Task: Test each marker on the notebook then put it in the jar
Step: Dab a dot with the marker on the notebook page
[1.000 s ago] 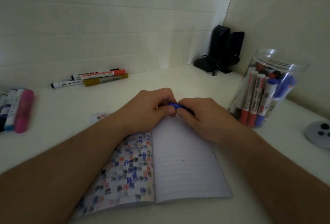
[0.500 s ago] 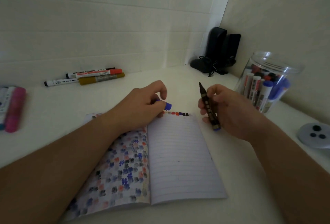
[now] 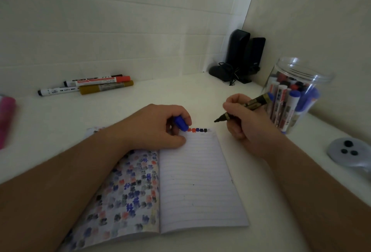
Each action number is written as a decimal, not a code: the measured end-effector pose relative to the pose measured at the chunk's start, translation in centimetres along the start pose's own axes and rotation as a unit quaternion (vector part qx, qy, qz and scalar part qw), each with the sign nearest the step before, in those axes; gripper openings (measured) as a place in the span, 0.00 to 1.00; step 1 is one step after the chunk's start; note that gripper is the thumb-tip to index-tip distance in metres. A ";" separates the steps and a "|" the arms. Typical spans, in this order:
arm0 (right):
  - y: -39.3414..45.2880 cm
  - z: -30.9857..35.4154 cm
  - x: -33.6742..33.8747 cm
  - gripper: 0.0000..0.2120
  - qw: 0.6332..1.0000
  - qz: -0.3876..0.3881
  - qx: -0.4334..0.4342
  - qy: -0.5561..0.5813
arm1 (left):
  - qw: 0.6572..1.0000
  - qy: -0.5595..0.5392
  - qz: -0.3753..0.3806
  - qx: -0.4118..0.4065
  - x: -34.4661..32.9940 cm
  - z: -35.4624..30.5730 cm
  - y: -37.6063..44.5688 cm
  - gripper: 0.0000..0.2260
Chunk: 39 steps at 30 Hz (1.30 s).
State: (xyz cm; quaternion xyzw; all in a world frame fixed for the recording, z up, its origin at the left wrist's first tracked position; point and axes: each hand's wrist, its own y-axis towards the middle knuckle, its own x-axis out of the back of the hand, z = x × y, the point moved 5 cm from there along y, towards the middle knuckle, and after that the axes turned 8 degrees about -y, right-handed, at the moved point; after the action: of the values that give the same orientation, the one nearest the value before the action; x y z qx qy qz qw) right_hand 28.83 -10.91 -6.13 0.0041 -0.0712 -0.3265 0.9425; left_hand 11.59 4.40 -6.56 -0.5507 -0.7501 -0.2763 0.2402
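An open notebook [image 3: 196, 181] lies on the white desk, its left page covered in colour blots and a short row of red, blue and black marks along the top of the lined right page. My left hand [image 3: 158, 127] rests on the notebook's top edge and holds a blue cap [image 3: 181, 123]. My right hand [image 3: 244, 123] grips an uncapped dark marker [image 3: 244, 107], tip pointing left, just above the page's top right corner. A clear jar [image 3: 295, 95] holding several markers stands right behind that hand.
Three markers [image 3: 86, 86] lie by the back wall at the left. Pink-capped markers [image 3: 6, 119] sit at the far left edge. Black speakers [image 3: 243, 56] fill the back corner. A grey jar lid [image 3: 349, 151] lies at the right.
My hands pulled the cap off the marker and moved apart. The left hand kept the blue cap by the page. The right hand turned the marker from upright into a writing grip, tip to the left.
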 end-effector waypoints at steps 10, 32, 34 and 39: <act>0.5 -0.8 -0.1 0.12 0.968 -0.131 0.010 -0.215 | 1.000 -0.008 -0.001 -0.007 -0.1 0.2 0.0 0.15; 0.6 -0.7 -0.2 0.11 0.956 -0.152 -0.001 -0.249 | 1.000 -0.008 -0.001 -0.013 -0.1 0.4 0.2 0.15; 0.5 -0.7 -0.2 0.11 0.962 -0.156 -0.001 -0.226 | 1.000 -0.006 -0.001 -0.013 -0.1 0.4 0.3 0.15; 0.4 -0.8 -0.6 0.09 0.960 -0.129 0.002 -0.248 | 1.000 -0.002 0.001 -0.015 -0.2 0.4 0.3 0.15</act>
State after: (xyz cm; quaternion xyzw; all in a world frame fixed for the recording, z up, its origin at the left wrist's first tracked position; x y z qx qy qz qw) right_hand 28.71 -10.30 -6.96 -0.0656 -0.3023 -0.4359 0.8452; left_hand 11.88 4.60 -6.89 -0.5555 -0.7459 -0.2862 0.2306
